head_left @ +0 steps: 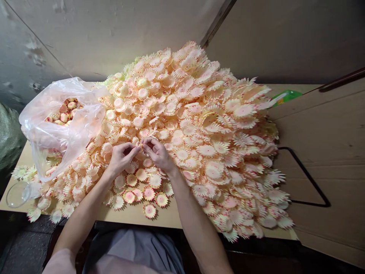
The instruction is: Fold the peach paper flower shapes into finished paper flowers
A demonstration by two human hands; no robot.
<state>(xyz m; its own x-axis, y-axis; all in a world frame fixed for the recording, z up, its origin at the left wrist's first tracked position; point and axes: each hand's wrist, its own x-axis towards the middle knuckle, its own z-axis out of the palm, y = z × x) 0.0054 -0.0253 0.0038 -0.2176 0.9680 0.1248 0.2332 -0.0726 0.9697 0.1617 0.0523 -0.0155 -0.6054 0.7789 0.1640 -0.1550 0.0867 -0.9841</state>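
Note:
My left hand [125, 154] and my right hand [155, 150] meet over the near middle of a large heap of artificial flower pieces [188, 125]. Thumb and fingers of both are pinched together on one small pale flower piece [140, 145], mostly covered by the fingertips. The heaped pieces are thin cream-to-pink discs with fringed edges, many tipped in red. Between my forearms, several loose pieces [148, 193] lie face up near the table's front edge.
On the left, a translucent plastic bag [68, 133] holds small red-and-yellow curled pieces [67, 112]. A clear round lid or dish [17, 195] lies at the table's left corner. A bent black metal bar [309, 179] and cardboard [327, 160] are right; a green packet [286, 97] sits behind.

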